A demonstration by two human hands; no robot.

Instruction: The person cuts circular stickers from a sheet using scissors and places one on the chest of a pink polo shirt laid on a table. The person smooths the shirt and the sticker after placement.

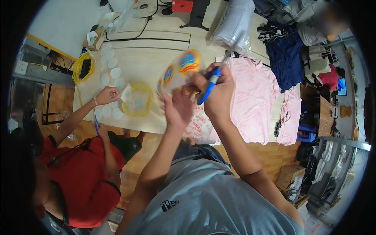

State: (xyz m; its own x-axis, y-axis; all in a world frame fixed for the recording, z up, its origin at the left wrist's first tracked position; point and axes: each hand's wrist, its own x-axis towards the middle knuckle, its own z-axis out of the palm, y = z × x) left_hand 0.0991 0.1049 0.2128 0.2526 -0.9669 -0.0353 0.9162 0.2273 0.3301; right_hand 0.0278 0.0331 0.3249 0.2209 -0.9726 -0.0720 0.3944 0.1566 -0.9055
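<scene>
In my right hand [218, 88] is a pair of scissors with blue handles [208, 91], its blades pointing up and away, blurred. The right thumb and fingertips also touch a curved, translucent sheet [179, 69] printed with several round blue, yellow and red emblems. My left hand [179, 110] holds this sheet from below, thumb at its lower left and fingers near my right fingertips; part of the grip is hidden. Beneath both hands lies a clear plastic piece with red writing [197, 127]. A pale pink polo shirt [251, 100] is spread just right of them.
A person in a red shirt [82, 182] on the left holds blue-handled scissors [96, 127] near a yellow basket [137, 113]. Rows of round pieces [113, 73] lie behind. Plastic-wrapped stock [233, 23], navy garments [285, 58] and a red machine [182, 6] stand farther back.
</scene>
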